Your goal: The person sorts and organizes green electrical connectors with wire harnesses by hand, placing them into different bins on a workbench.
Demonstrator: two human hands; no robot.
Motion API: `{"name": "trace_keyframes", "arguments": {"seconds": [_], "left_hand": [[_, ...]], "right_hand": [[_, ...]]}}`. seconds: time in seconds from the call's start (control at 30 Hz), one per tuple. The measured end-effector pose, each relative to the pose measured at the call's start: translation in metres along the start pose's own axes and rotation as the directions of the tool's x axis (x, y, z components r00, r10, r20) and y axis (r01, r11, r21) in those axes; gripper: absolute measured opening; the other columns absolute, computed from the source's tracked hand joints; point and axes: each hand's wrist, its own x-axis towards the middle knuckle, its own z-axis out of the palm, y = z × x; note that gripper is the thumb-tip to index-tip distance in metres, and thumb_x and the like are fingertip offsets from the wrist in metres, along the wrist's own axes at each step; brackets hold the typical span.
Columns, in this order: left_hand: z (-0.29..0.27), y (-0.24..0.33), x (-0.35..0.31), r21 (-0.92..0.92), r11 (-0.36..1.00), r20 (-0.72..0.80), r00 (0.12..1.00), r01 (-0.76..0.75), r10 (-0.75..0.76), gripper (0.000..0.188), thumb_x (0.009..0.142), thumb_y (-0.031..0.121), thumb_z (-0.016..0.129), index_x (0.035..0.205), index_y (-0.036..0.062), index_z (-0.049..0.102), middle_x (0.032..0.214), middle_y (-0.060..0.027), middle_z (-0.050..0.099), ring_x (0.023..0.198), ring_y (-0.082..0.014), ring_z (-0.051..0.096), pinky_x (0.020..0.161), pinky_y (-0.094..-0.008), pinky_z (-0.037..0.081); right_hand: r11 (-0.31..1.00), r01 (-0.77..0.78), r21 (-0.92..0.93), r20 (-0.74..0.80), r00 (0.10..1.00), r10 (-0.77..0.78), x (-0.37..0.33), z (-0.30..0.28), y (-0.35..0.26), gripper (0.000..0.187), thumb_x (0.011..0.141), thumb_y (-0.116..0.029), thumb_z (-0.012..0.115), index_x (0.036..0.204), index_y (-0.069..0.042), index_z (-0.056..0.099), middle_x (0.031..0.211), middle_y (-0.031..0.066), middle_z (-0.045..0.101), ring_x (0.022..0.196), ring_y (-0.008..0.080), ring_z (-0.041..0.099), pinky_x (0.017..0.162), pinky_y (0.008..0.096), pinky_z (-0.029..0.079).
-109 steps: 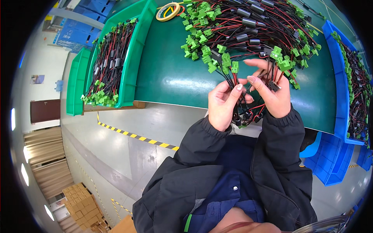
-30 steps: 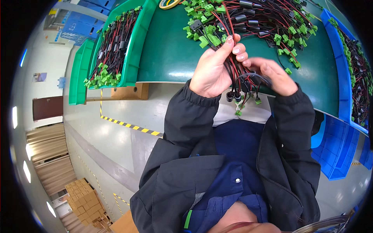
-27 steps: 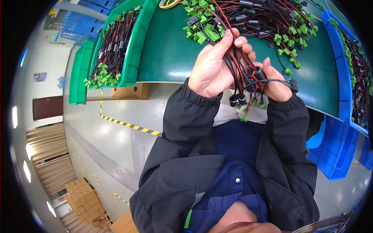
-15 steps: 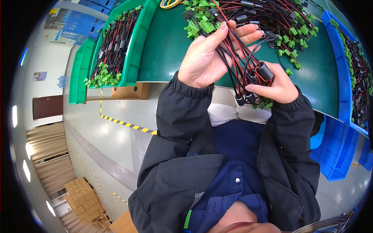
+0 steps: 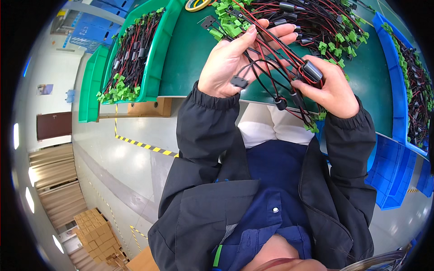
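Note:
Between my hands, over the front edge of the table, hangs a bundle of red and black wire harnesses [image 5: 271,74] with green connectors and black cylinders. My left hand [image 5: 230,63] is palm up, its thumb and fingers loosely closed round the wires near their far end. A small black connector [image 5: 239,81] on a looped black wire lies against its palm. At the bundle's near end, my right hand [image 5: 332,86] grips the wires by a thick black cylinder [image 5: 312,71]. Another black cylinder [image 5: 280,104] dangles beside it, and green connectors [image 5: 312,126] hang below.
More harnesses [image 5: 334,22] are heaped on the green table [image 5: 185,67] beyond my hands. A green bin [image 5: 156,67] of harnesses stands left, a blue bin [image 5: 398,90] of them right. A tape roll [image 5: 197,4] lies at the far edge. Blue bins [image 5: 391,176] stand below at right.
My right hand has moved slightly right, and the wires are more spread out. A black connector on a looped wire has swung left to my left palm. My left hand has shifted slightly left.

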Motion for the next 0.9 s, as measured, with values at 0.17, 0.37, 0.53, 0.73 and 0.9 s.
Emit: {"name": "trace_keyframes", "arguments": {"seconds": [0.17,0.37,0.53,0.73,0.9], "left_hand": [[0.005,0.0,0.006,-0.062,0.997,-0.073,0.997,-0.036,0.031,0.026,0.091,0.02,0.029,0.106,0.0036,0.043,0.123,-0.0228,0.037,0.116,-0.0329,0.036,0.089,-0.0476,0.039],[0.004,-0.002,0.011,-0.191,0.971,-0.113,0.986,-0.143,0.123,0.02,0.091,0.014,0.032,0.099,0.0008,0.044,0.116,-0.0244,0.043,0.11,-0.0327,0.042,0.084,-0.0431,0.044],[0.008,0.001,0.011,-0.203,0.972,-0.172,0.982,-0.114,0.08,0.024,0.09,0.017,0.034,0.106,0.0013,0.045,0.116,-0.0183,0.045,0.111,-0.0277,0.042,0.089,-0.0403,0.039],[0.006,0.005,0.012,-0.141,0.987,-0.271,0.962,-0.074,0.033,0.025,0.09,0.014,0.036,0.108,0.0001,0.045,0.114,-0.0163,0.047,0.11,-0.026,0.043,0.09,-0.0369,0.039],[-0.01,-0.01,0.007,0.065,0.998,-0.155,0.988,-0.008,0.018,0.043,0.091,0.031,0.028,0.117,-0.0032,0.036,0.119,-0.0173,0.041,0.112,-0.0269,0.041,0.096,-0.0391,0.033]], "right_hand": [[0.986,-0.068,0.154,-0.078,0.994,0.08,-0.002,0.009,0.006,0.028,0.067,-0.01,0.067,0.088,-0.001,0.051,0.07,0.0009,0.053,0.056,0.0064,0.046,0.05,0.0199,0.038],[0.98,-0.076,0.183,-0.059,0.994,0.088,0.002,0.035,0.0,0.058,0.054,-0.026,0.079,0.092,-0.003,0.043,0.072,0.0044,0.052,0.059,0.0131,0.052,0.053,0.0246,0.041],[0.965,-0.126,0.23,-0.136,0.978,0.16,0.005,0.045,0.0,0.051,0.057,-0.015,0.076,0.092,-0.002,0.04,0.071,0.0074,0.055,0.061,0.0147,0.055,0.056,0.0255,0.045],[0.849,-0.095,0.52,-0.026,0.992,0.127,0.001,0.034,0.002,0.031,0.066,0.001,0.059,0.089,-0.001,0.039,0.071,0.0044,0.048,0.072,0.0121,0.056,0.059,0.0238,0.045],[0.674,-0.136,0.726,0.015,0.983,0.183,0.0,0.025,0.003,0.03,0.067,0.005,0.053,0.092,-0.001,0.038,0.077,0.0054,0.047,0.083,0.0172,0.056,0.066,0.0261,0.045]]}}
